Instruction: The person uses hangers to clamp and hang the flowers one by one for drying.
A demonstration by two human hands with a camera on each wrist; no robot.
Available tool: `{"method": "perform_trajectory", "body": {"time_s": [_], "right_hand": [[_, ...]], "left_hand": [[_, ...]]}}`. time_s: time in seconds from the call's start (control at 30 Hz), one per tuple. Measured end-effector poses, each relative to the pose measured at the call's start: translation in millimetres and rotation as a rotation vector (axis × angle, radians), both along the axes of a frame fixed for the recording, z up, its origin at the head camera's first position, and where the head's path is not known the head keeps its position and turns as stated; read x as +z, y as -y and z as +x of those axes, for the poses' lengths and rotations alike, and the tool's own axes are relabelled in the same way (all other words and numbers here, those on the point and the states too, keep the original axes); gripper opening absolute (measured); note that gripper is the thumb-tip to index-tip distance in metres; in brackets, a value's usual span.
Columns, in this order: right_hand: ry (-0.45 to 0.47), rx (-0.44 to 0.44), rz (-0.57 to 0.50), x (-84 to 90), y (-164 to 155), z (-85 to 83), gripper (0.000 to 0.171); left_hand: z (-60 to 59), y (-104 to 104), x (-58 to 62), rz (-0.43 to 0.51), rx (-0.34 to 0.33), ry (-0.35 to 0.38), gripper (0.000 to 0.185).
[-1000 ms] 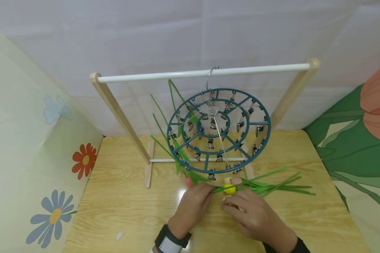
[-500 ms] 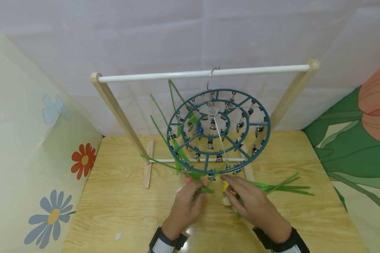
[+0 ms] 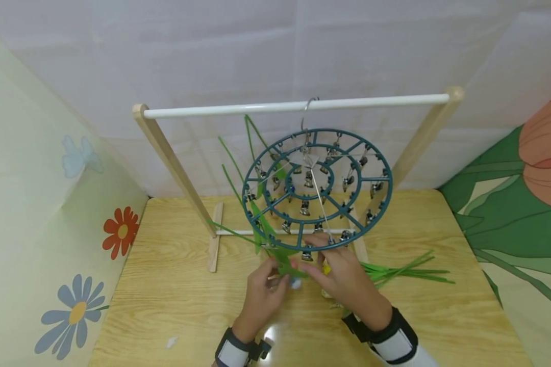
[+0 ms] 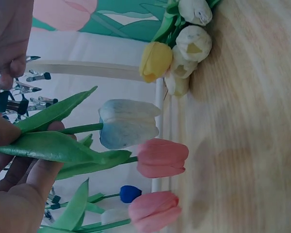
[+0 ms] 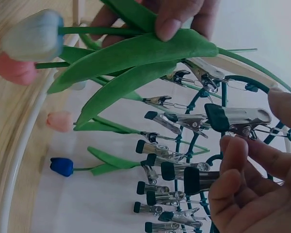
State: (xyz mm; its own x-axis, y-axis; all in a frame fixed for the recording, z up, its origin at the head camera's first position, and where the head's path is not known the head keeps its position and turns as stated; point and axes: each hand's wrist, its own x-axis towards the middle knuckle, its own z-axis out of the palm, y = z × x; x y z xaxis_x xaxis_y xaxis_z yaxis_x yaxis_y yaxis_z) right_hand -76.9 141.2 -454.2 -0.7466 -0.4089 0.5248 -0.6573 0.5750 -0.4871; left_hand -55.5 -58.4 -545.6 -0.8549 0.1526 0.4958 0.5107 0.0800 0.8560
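My left hand [image 3: 263, 295] holds a white-blue artificial tulip [image 4: 131, 124] by its green stem and leaves, the bloom hanging down below the ring hanger [image 3: 298, 248]. Close beside it in the left wrist view is a pink tulip [image 4: 162, 158]. My right hand [image 3: 351, 280] is raised at the hanger's front rim. Its thumb and curved fingers stand on either side of a metal clip [image 5: 240, 118] with dark tips; a firm pinch on the clip does not show. More clips hang around the ring, several with tulips, among them a blue tulip [image 5: 61, 166].
The hanger hooks over the white bar [image 3: 257, 108] of a wooden stand. On the table [image 3: 179, 290], to the right, lies a bunch of green stems [image 3: 408, 272], with yellow tulip [image 4: 155, 61] and white tulip [image 4: 194, 43] blooms. A small white scrap [image 3: 171, 342] lies front left.
The left hand has drawn the tulip away from the bunch and lifted it under the hanger's front-left rim. The right hand has left the bunch and risen to a front clip.
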Motion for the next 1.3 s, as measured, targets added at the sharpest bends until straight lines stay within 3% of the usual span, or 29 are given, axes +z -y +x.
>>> {"method": "perform_trajectory", "body": {"time_s": [0.17, 0.4, 0.47, 0.7, 1.0, 1.3], "right_hand": [[0.003, 0.052, -0.081, 2.0, 4.1, -7.6, 0.025], [0.163, 0.081, -0.201, -2.1, 3.5, -5.4, 0.037], [0.165, 0.083, -0.233, -4.9, 3.5, -5.0, 0.037], [0.088, 0.112, -0.38, -13.2, 8.2, -6.2, 0.035], [0.16, 0.098, -0.506, -17.0, 16.0, -3.3, 0.028], [0.194, 0.088, -0.537, -18.9, 20.1, -4.9, 0.026]], "left_hand": [[-0.9, -1.6, -4.8, 0.024, 0.018, 0.058, 0.04], [-2.7, -4.6, -5.1, 0.107, -0.012, 0.177, 0.045], [-3.3, -5.5, -4.2, 0.118, -0.016, 0.195, 0.044], [-4.8, -8.9, -1.7, 0.117, -0.001, 0.22, 0.037], [-4.0, -13.3, 2.6, 0.117, 0.02, 0.239, 0.032], [-4.2, -15.6, 4.2, 0.124, -0.007, 0.228, 0.036]]}}
